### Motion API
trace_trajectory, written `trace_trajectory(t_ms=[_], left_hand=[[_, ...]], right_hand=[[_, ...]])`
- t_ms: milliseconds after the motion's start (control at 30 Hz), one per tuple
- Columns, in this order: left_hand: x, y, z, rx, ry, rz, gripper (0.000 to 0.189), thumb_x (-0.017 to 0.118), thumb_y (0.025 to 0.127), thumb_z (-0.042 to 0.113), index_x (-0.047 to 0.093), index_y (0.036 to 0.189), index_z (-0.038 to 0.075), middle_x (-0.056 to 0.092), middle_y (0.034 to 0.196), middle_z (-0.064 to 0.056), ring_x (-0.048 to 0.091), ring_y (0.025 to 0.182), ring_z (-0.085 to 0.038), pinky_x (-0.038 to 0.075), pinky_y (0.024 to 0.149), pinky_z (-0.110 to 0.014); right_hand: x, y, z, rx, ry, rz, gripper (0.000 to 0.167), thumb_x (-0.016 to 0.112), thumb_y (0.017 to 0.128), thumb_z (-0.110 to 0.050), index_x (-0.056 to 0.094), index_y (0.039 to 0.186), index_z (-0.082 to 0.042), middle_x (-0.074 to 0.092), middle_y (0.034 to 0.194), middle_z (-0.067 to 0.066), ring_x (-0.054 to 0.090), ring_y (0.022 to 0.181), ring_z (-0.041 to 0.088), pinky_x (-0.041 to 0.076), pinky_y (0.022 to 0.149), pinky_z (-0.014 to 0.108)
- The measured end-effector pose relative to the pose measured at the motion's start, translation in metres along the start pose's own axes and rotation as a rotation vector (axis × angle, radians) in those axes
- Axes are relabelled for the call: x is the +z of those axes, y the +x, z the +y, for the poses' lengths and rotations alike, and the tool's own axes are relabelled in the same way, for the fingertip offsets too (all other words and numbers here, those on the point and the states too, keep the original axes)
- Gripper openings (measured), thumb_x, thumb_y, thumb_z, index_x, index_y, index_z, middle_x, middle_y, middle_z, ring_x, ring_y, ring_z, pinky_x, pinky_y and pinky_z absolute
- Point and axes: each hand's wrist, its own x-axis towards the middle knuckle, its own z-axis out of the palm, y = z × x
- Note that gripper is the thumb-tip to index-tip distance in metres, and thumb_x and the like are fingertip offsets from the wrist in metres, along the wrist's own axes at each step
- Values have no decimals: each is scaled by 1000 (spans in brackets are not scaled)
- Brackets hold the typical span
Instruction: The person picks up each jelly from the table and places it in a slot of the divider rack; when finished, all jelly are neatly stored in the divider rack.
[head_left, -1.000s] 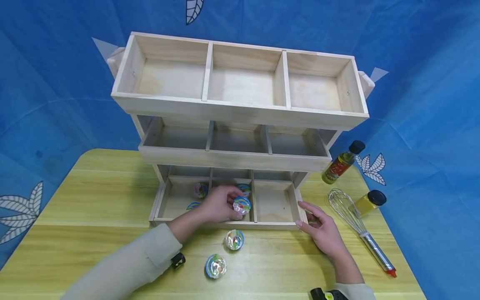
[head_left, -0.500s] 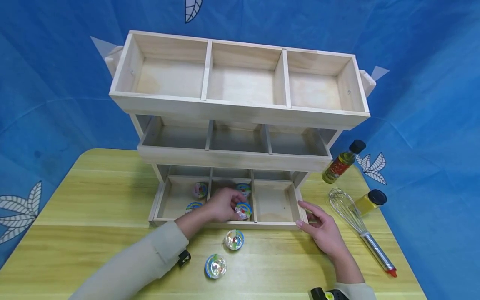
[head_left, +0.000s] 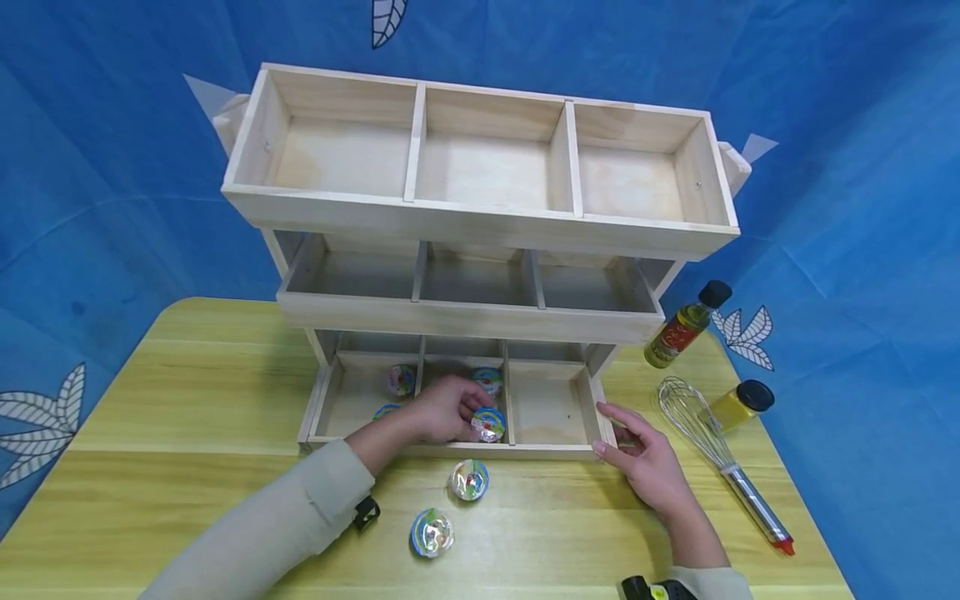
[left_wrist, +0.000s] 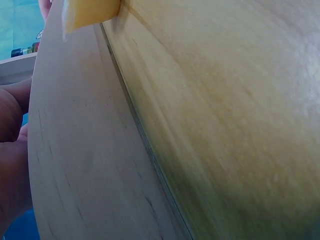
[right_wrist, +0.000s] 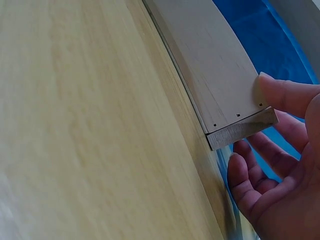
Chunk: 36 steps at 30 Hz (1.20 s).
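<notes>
My left hand (head_left: 446, 408) reaches into the middle compartment of the lowest wooden drawer (head_left: 555, 452), holding a small sealed jelly cup (head_left: 489, 425) with a blue-rimmed lid near the front wall. Another jelly cup (head_left: 489, 381) sits behind it in that compartment. Two more, a pinkish cup (head_left: 401, 380) and a blue-edged cup (head_left: 387, 411) partly hidden by my arm, lie in the left compartment. My right hand (right_wrist: 285, 160) grips the drawer's right front corner, thumb on the front face. On the table before the drawer are two jelly cups, one nearer (head_left: 431, 533) and one farther (head_left: 468, 480).
Above the drawer stand a middle tier (head_left: 468, 317) and a top tier (head_left: 480, 218) of the wooden rack, each with three compartments. At right are a whisk (head_left: 712, 446), a black-capped jar (head_left: 738, 406) and an oil bottle (head_left: 678, 332). Blue cloth (head_left: 847, 208) hangs behind.
My left hand has lowered the jelly cup toward the front of the middle compartment, mostly in the first half second. My right hand has stayed at the drawer corner.
</notes>
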Motion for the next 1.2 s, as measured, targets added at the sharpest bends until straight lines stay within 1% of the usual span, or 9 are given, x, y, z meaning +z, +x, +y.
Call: trace_trajectory(t_ms=[167,367,533,667,767,900,1000,1133,1200], left_hand=[[-1,-3,4,-10,-51,5,49,77,71,-19,65,116,-4,65,102,-9,65,95,-24,57,81,-30],[-9,-18,13,2,-40,78,52,76,72,-19,64,121,-4,65,112,-16,63,103,-31,55,88,-34],[-13,-40,21,84,-75,145,54,71,73,-21,61,124,-8,62,117,-23,61,107,-40,54,90,-35],[-7,-65,23,110,-127,218,50,74,74,-18,62,121,-7,64,112,-16,62,104,-37,55,88,-31],[-1,-87,21,138,-127,247,45,77,75,-14,64,117,-4,65,107,-11,64,100,-34,55,86,-29],[6,-115,13,175,-122,222,43,79,74,-11,66,114,-2,66,108,-12,64,100,-35,55,88,-35],[10,-132,5,162,-121,160,46,82,73,-7,66,115,-1,65,114,-14,63,101,-37,55,89,-40],[15,-144,-10,118,-89,67,51,86,71,-1,66,118,2,63,121,-9,63,103,-33,55,88,-38],[17,-146,-17,120,-60,35,54,86,69,-1,66,119,4,63,120,-6,62,104,-28,55,86,-36]], right_hand=[[0,1,3,8,14,4,51,74,91,-8,57,140,-5,50,143,12,60,107,27,54,82,26],[0,2,3,5,14,5,51,74,91,-8,57,139,-5,51,143,13,60,108,29,53,82,25],[0,1,1,3,9,8,52,74,90,-8,57,139,-4,50,143,14,60,109,29,53,82,25],[0,0,1,12,19,4,52,74,90,-7,56,139,-3,49,144,14,60,110,29,53,83,25],[0,0,2,16,20,1,52,74,90,-8,57,139,-5,50,144,13,59,109,29,53,84,26],[2,0,0,11,0,2,52,75,90,-9,57,138,-5,51,143,14,59,106,28,52,84,26],[2,-1,-1,7,-15,5,52,76,89,-8,58,138,-4,51,143,15,59,105,29,53,83,26],[1,-1,0,3,-17,5,52,75,90,-9,58,138,-5,50,144,14,58,109,31,52,85,26],[0,-1,0,4,-12,6,52,75,90,-9,58,139,-6,50,144,13,57,111,32,51,86,26]])
